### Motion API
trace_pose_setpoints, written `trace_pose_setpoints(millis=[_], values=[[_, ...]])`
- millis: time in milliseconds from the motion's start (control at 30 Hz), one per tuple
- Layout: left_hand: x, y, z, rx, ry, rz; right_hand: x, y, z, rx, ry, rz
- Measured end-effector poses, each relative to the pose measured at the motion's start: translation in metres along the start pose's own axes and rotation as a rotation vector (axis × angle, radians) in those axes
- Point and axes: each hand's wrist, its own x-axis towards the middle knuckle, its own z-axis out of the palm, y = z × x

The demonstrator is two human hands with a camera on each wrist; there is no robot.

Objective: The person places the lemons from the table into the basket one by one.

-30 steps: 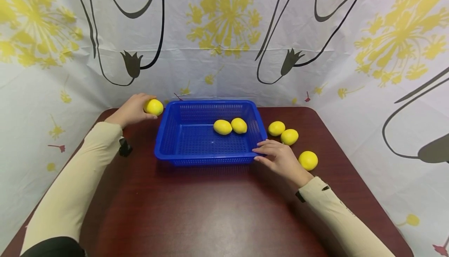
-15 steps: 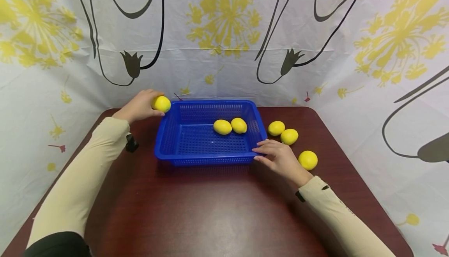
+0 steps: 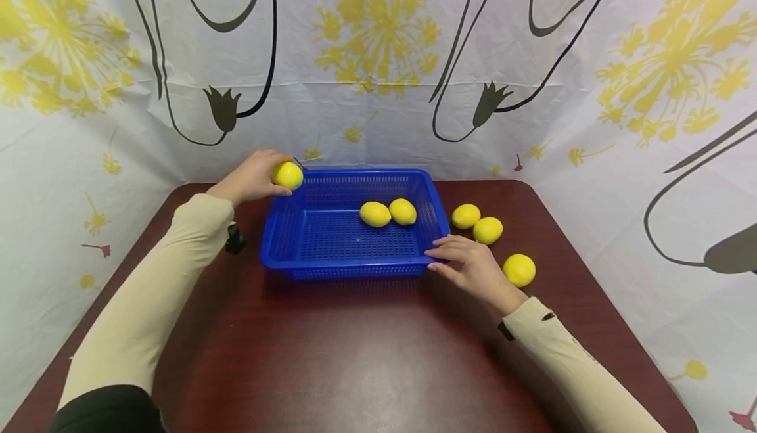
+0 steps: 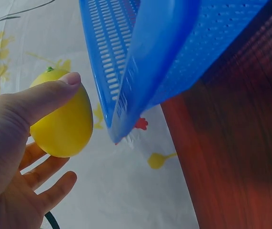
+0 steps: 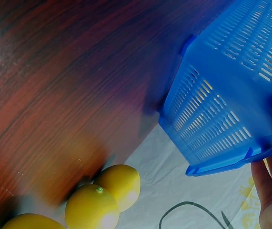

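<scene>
My left hand (image 3: 253,177) holds a yellow lemon (image 3: 288,175) between thumb and fingers, at the back left corner of a blue plastic basket (image 3: 355,263). In the left wrist view the thumb lies across the lemon (image 4: 66,121), beside the basket's rim (image 4: 150,62). Two lemons, a left one (image 3: 375,214) and a right one (image 3: 403,212), lie together in the basket's right half. My right hand (image 3: 473,269) grips the basket's front right corner, fingers over the rim and thumb on the outer side. The right wrist view shows its fingers (image 5: 264,183) at the rim.
Right of the basket, on the dark red-brown table (image 3: 331,354), lie a back lemon (image 3: 466,216), a middle lemon (image 3: 488,230) and a front lemon (image 3: 519,270). Something yellow (image 3: 180,208) peeks out behind the left sleeve. A patterned white cloth (image 3: 378,124) borders the table.
My left hand has carried the lemon rightward and slightly up, from left of the basket to over its back left corner. The right hand and basket stay still.
</scene>
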Motion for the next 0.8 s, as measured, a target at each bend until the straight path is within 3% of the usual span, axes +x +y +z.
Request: trace_pose_setpoints(millis=[500, 800], values=[[0.024, 0.027, 0.007, 0.024, -0.042, 0.06, -0.001, 0.0, 0.0, -0.001, 0.012, -0.003], [0.039, 0.043, 0.01, 0.008, -0.08, 0.058, 0.0, 0.0, 0.001, -0.003, 0.019, -0.008]])
